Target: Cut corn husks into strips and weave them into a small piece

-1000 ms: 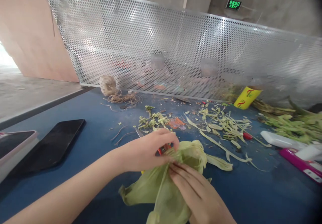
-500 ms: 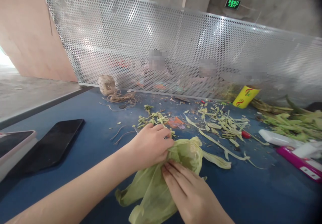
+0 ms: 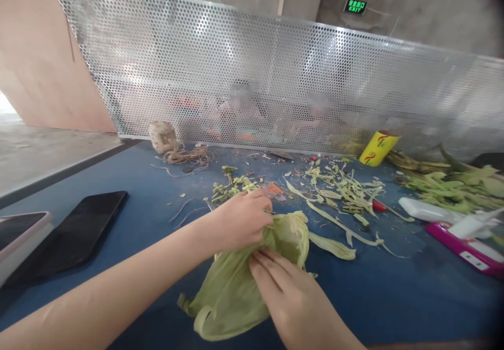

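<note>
A pale green, soft corn husk (image 3: 232, 292) with broad leaves is bunched up at the near middle of the blue table. My left hand (image 3: 246, 219) has its fingers curled closed on the husk's upper left edge. Lower right of it, my right hand (image 3: 289, 292) presses its fingers together against the husk's middle; its thumb is hidden. The husk's upper right end gapes open in a hollow. Just beyond my left hand lie small knotted green husk pieces (image 3: 232, 184) and an orange scrap (image 3: 274, 188).
Husk strips (image 3: 338, 187) litter the table's right half. A purple power strip (image 3: 464, 250) and a leaf pile (image 3: 452, 190) lie farther right. A yellow roll (image 3: 378, 148), twine (image 3: 191, 156) and a perforated metal screen (image 3: 260, 66) stand behind. At left lies a black phone (image 3: 79, 229).
The view has shifted slightly, so things sit a little farther left. The husk's lower leaves have folded and swung up a bit. Both hands keep their hold.
</note>
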Available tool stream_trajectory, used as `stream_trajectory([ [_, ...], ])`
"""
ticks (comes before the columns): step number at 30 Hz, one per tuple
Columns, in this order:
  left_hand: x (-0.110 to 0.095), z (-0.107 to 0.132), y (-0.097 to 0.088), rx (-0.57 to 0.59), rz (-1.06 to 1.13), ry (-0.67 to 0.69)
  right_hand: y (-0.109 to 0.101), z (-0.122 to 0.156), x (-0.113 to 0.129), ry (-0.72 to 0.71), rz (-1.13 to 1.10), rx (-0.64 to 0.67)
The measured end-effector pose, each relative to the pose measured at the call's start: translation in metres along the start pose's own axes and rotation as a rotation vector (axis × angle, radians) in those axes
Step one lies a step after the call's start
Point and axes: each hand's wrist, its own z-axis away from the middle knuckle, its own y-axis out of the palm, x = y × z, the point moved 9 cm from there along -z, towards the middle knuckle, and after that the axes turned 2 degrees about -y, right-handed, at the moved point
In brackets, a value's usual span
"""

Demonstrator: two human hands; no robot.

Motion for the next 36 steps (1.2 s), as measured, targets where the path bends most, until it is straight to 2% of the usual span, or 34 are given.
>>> stream_trajectory([
  [4, 0.002, -0.006, 0.005, 0.044, 0.016, -0.095, 0.0, 0.0, 0.003, -0.006, 0.033, -0.039],
  [10, -0.009, -0.018, 0.01, 0.006, -0.131, 0.013, 0.002, 0.002, 0.0, 0.001, 0.002, -0.017],
  [15, 0.012, -0.005, 0.022, 0.024, 0.049, -0.137, -0.001, 0.007, -0.007, 0.053, -0.069, -0.034],
  [16, 0.012, -0.003, 0.022, 0.016, 0.044, -0.127, -0.002, 0.007, -0.008, 0.064, -0.069, -0.041],
  [20, -0.007, -0.002, 0.018, -0.036, -0.115, 0.074, 0.001, 0.009, -0.009, 0.088, -0.061, -0.031],
  [24, -0.009, -0.006, 0.012, -0.047, -0.161, 0.103, -0.002, 0.011, -0.011, 0.11, -0.103, -0.039],
  [31, 0.0, -0.001, 0.008, -0.037, 0.176, 0.062, -0.026, 0.018, -0.036, 0.267, -0.366, -0.139],
  [36, 0.014, -0.004, 0.004, -0.044, 0.425, -0.1, -0.025, 0.042, -0.054, 0.462, -0.447, -0.181],
])
